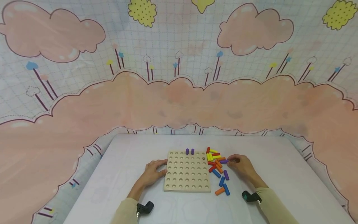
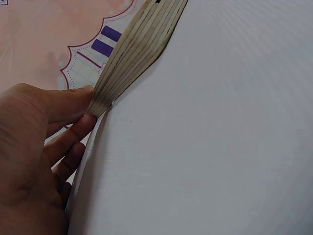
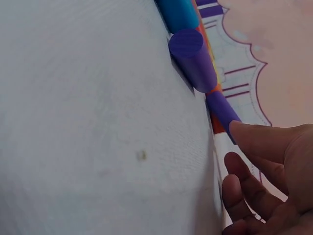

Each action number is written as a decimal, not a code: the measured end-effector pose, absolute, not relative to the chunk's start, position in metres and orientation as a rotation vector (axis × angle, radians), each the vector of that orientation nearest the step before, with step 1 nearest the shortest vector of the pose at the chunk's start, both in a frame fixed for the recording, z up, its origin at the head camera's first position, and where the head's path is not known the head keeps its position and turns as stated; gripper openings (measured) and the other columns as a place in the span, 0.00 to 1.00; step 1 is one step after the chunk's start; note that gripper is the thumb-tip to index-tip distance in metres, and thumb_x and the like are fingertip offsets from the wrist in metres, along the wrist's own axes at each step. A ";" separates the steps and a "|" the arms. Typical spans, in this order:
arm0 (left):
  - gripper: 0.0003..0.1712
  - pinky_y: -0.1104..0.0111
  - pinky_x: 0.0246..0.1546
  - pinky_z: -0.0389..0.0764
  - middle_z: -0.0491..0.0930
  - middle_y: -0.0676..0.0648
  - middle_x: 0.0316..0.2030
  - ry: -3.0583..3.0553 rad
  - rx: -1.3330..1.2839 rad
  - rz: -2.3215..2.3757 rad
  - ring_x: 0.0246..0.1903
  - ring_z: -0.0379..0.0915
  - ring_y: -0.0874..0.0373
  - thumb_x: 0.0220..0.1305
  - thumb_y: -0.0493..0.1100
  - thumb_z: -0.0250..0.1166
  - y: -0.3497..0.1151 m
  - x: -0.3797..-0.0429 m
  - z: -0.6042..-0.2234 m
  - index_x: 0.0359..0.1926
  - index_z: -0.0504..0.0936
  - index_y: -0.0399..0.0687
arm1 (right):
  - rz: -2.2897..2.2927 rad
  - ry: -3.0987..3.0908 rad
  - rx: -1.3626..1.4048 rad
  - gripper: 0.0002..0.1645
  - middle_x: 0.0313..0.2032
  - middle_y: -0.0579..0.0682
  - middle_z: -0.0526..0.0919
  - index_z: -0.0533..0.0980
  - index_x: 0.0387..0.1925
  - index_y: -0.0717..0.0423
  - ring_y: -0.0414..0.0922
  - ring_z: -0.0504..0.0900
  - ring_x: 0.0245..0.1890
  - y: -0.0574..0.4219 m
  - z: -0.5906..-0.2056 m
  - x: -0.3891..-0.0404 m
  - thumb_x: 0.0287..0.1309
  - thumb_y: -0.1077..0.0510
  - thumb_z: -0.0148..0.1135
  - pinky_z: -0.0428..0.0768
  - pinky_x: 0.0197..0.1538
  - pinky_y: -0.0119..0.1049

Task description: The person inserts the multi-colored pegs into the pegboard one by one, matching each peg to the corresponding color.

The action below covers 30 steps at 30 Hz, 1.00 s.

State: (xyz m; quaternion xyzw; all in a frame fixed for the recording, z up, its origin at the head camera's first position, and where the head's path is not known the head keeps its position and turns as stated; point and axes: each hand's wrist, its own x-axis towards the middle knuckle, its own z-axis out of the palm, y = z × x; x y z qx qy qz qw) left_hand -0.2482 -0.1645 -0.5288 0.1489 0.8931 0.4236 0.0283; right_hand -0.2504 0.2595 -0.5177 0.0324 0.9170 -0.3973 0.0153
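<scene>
My left hand (image 1: 153,171) lies against the left side of a wooden pegboard (image 1: 187,190); thumb and fingers touch its edge (image 2: 134,58), as the left wrist view also shows. Two purple pegs (image 1: 192,151) stand in holes of the board's far row. To the right of the board, my right hand (image 1: 242,165) pinches one end of a purple peg (image 3: 222,108) between thumb and fingertip. That peg's other end reaches the loose pile. Nearer me lies another purple peg (image 1: 226,175), seen large in the right wrist view.
Loose red, yellow and orange pegs (image 1: 219,168) crowd along the board's right edge. Blue pegs (image 1: 226,189) and an orange peg (image 1: 219,191) lie nearer me. Everything rests on a white tabletop (image 1: 279,174) before a patterned cloth backdrop (image 1: 179,102).
</scene>
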 end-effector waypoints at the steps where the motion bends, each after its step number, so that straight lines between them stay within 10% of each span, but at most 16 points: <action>1: 0.27 0.49 0.70 0.48 0.79 0.49 0.59 2.758 0.457 1.306 0.64 0.65 0.47 0.64 0.42 0.66 -0.165 -0.248 -0.529 0.64 0.76 0.48 | -1.248 2.858 0.093 0.12 0.45 0.53 0.84 0.81 0.47 0.56 0.48 0.77 0.44 0.260 -0.518 -0.250 0.63 0.58 0.64 0.78 0.52 0.45; 8: 0.27 0.48 0.71 0.48 0.79 0.51 0.59 2.754 0.424 1.312 0.65 0.64 0.48 0.64 0.42 0.66 -0.165 -0.248 -0.532 0.64 0.75 0.51 | -1.369 2.828 0.113 0.13 0.48 0.57 0.85 0.79 0.49 0.58 0.56 0.80 0.53 0.262 -0.514 -0.247 0.64 0.60 0.62 0.76 0.61 0.55; 16: 0.27 0.48 0.70 0.48 0.79 0.51 0.59 2.762 0.435 1.307 0.65 0.63 0.48 0.64 0.42 0.66 -0.165 -0.249 -0.533 0.65 0.75 0.50 | -1.430 2.794 0.178 0.16 0.50 0.59 0.84 0.77 0.54 0.58 0.50 0.82 0.47 0.258 -0.509 -0.250 0.66 0.59 0.61 0.83 0.46 0.37; 30: 0.27 0.48 0.70 0.47 0.79 0.49 0.59 2.758 0.443 1.319 0.64 0.64 0.48 0.63 0.41 0.66 -0.167 -0.247 -0.533 0.64 0.76 0.49 | -1.557 2.784 0.155 0.19 0.55 0.60 0.81 0.75 0.58 0.57 0.54 0.80 0.53 0.235 -0.494 -0.255 0.68 0.57 0.59 0.82 0.56 0.44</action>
